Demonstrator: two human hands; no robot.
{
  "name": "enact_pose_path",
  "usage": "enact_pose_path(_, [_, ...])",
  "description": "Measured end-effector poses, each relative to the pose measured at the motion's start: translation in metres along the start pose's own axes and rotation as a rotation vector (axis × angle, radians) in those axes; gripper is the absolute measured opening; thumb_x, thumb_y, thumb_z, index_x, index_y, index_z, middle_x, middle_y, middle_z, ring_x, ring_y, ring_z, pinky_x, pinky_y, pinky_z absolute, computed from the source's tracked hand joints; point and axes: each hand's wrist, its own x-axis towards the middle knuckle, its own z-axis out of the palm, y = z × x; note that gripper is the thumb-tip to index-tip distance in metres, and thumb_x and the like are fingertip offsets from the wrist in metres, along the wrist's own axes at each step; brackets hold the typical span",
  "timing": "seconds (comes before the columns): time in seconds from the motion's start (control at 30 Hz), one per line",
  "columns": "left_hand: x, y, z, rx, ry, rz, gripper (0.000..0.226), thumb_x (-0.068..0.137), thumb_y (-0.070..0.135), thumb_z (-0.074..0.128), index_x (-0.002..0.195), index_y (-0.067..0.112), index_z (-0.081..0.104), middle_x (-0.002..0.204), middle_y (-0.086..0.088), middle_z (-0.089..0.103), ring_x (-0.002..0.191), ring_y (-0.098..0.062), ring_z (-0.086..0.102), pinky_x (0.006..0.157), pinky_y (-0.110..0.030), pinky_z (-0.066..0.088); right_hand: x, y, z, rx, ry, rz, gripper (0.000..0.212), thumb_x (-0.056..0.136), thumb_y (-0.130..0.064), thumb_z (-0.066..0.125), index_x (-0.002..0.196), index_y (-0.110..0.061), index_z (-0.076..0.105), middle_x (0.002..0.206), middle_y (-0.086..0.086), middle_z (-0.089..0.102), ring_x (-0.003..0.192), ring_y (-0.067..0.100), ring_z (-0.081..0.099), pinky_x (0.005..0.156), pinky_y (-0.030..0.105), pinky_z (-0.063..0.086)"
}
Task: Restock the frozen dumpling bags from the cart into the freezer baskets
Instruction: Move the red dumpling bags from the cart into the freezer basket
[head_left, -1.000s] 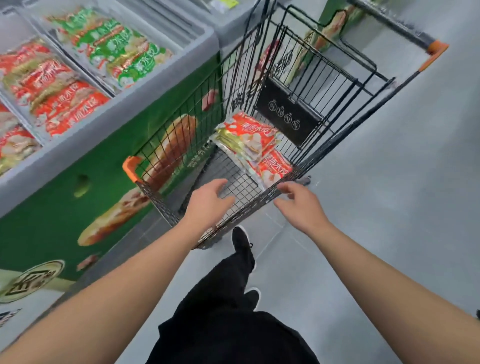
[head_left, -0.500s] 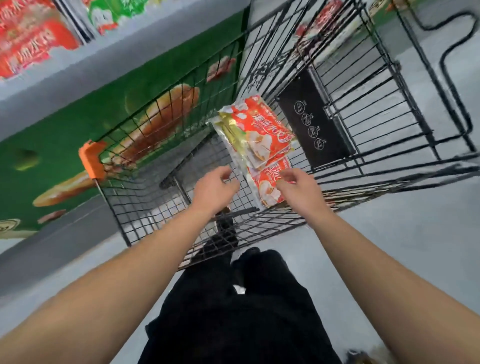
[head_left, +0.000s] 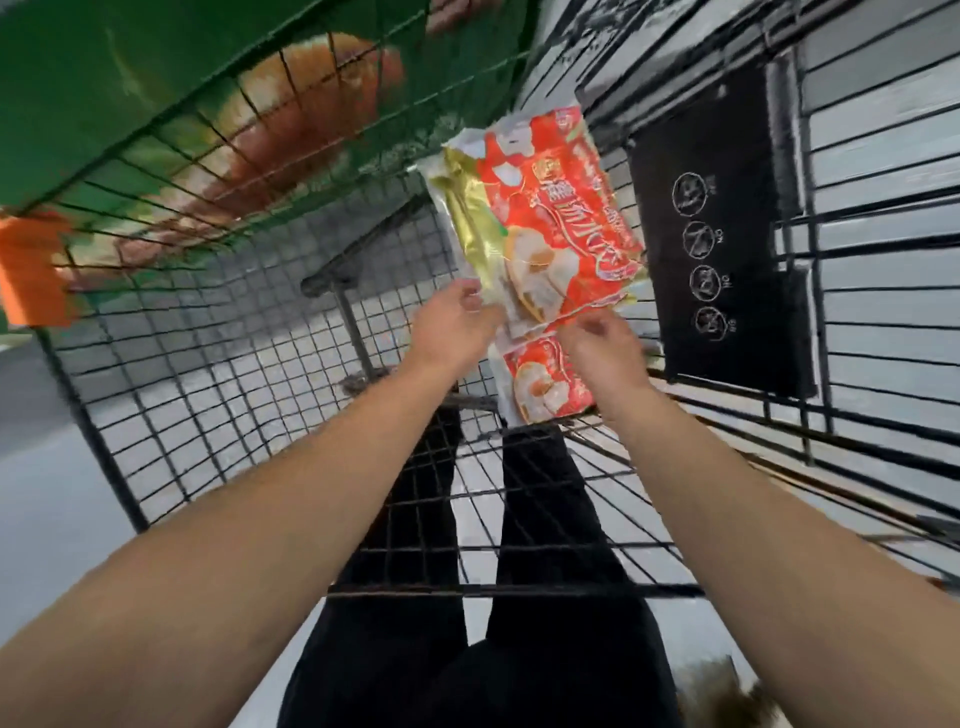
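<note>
Down low, closest to us, are two bare arms reaching into the cart (head_left: 218, 395); black trousers show through the wire floor. Next come the hands; the left hand (head_left: 451, 327) has its fingers on the near left corner of the top dumpling bag (head_left: 545, 223), and they look curled on the edge, but the blur makes it hard to be sure it is a real pinch; the right hand (head_left: 605, 353) is at the near right edge with bent fingers, and I cannot tell if it holds the bag or just touches it. Under the hands lies a second bag (head_left: 545, 384), flat on the cart floor, partly covered by the top one.

Both bags are shiny plastic, so they will likely be slippery and cold; the dumplings inside are probably hard lumps that slide about, so a bag would sag if held by one corner. I think it is best to hold the two near corners, or slide fingers under the middle; squeezing hard could tear the thin wrapper.

Farther off is a black sign (head_left: 727, 234) on the cart wall; beyond the wire is the green freezer front (head_left: 130, 78).
</note>
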Motion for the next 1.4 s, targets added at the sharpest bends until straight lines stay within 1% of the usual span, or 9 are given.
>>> enact_pose_path(0.1, [0.03, 0.007, 0.018, -0.028, 0.064, -0.044, 0.034, 0.091, 0.03, 0.062, 0.123, 0.018, 0.061, 0.107, 0.0, 0.069, 0.096, -0.018, 0.064, 0.075, -0.02, 0.048, 0.035, -0.002, 0.005, 0.163, 0.031, 0.096, 0.016, 0.083, -0.02, 0.068, 0.071, -0.022, 0.057, 0.074, -0.003, 0.063, 0.079, 0.022, 0.064, 0.076, 0.041, 0.053])
enact_pose_path(0.3, [0.062, 0.005, 0.041, 0.01, 0.189, -0.081, 0.033, 0.091, 0.028, 0.065, 0.066, 0.017, 0.046, 0.067, -0.004, 0.055, 0.07, -0.028, 0.057, 0.059, -0.032, 0.041, 0.072, 0.013, 0.005, 0.457, 0.04, 0.223, 0.007, 0.086, -0.024, 0.067, 0.089, -0.018, 0.065, 0.086, 0.006, 0.072, 0.075, 0.021, 0.07, 0.076, 0.038, 0.06])
enact_pose_path(0.43, [0.039, -0.01, 0.047, -0.122, 0.143, -0.168, 0.028, 0.084, 0.025, 0.071, 0.068, 0.009, 0.055, 0.073, -0.022, 0.069, 0.067, -0.037, 0.067, 0.066, -0.047, 0.059, 0.078, 0.024, 0.007, 0.461, 0.074, 0.24, 0.011, 0.086, -0.028, 0.07, 0.075, -0.028, 0.069, 0.092, 0.0, 0.074, 0.087, 0.022, 0.071, 0.08, 0.04, 0.059])
enact_pose_path(0.6, [-0.007, -0.026, 0.047, -0.157, -0.247, -0.328, 0.028, 0.089, 0.028, 0.071, 0.074, 0.004, 0.071, 0.076, -0.015, 0.075, 0.061, -0.02, 0.066, 0.066, -0.033, 0.06, 0.073, 0.026, 0.003, 0.347, 0.111, 0.249, 0.013, 0.083, -0.028, 0.062, 0.076, -0.02, 0.07, 0.095, 0.005, 0.073, 0.092, 0.031, 0.069, 0.081, 0.048, 0.059])
enact_pose_path(0.7, [-0.007, -0.031, 0.029, 0.102, 0.019, -0.239, 0.036, 0.09, 0.035, 0.062, 0.071, 0.005, 0.069, 0.062, -0.002, 0.068, 0.053, -0.01, 0.057, 0.053, -0.016, 0.045, 0.08, 0.031, -0.009, 0.22, 0.161, 0.209, 0.009, 0.092, -0.026, 0.059, 0.091, -0.019, 0.064, 0.098, 0.006, 0.068, 0.089, 0.029, 0.066, 0.06, 0.034, 0.058])
enact_pose_path(0.8, [0.016, -0.027, -0.002, 0.035, 0.444, -0.095, 0.019, 0.09, 0.03, 0.061, 0.088, 0.011, 0.066, 0.079, 0.004, 0.064, 0.072, -0.011, 0.057, 0.061, -0.011, 0.038, 0.087, 0.038, -0.013, 0.115, 0.211, 0.131, 0.007, 0.093, -0.026, 0.059, 0.092, -0.021, 0.064, 0.105, 0.007, 0.07, 0.094, 0.028, 0.067, 0.081, 0.04, 0.059])
enact_pose_path(0.93, [0.067, -0.017, -0.02, -0.112, 0.209, -0.132, 0.023, 0.095, 0.034, 0.054, 0.11, 0.023, 0.068, 0.108, 0.006, 0.067, 0.101, -0.014, 0.062, 0.092, -0.03, 0.051, 0.088, 0.045, -0.013, 0.17, 0.191, 0.127, 0.012, 0.098, -0.021, 0.057, 0.089, -0.021, 0.065, 0.093, -0.001, 0.07, 0.084, 0.019, 0.067, 0.06, 0.022, 0.054])
enact_pose_path(1.07, [0.082, -0.022, -0.019, -0.163, 0.069, -0.079, 0.015, 0.094, 0.023, 0.061, 0.091, 0.013, 0.071, 0.096, -0.007, 0.074, 0.085, -0.021, 0.071, 0.084, -0.044, 0.059, 0.085, 0.045, -0.014, 0.219, 0.168, 0.166, 0.014, 0.095, -0.022, 0.06, 0.082, -0.021, 0.067, 0.092, -0.002, 0.072, 0.09, 0.024, 0.07, 0.08, 0.047, 0.061])
enact_pose_path(1.4, [0.0, -0.071, -0.063, -0.726, 0.04, -0.18, 0.012, 0.094, 0.009, 0.066, 0.095, -0.002, 0.067, 0.079, -0.009, 0.077, 0.068, -0.019, 0.075, 0.055, -0.031, 0.058, 0.007, 0.013, -0.002, 0.173, 0.19, -0.173, 0.017, 0.095, -0.019, 0.062, 0.08, -0.024, 0.068, 0.082, -0.008, 0.069, 0.083, 0.015, 0.064, 0.083, 0.036, 0.054])
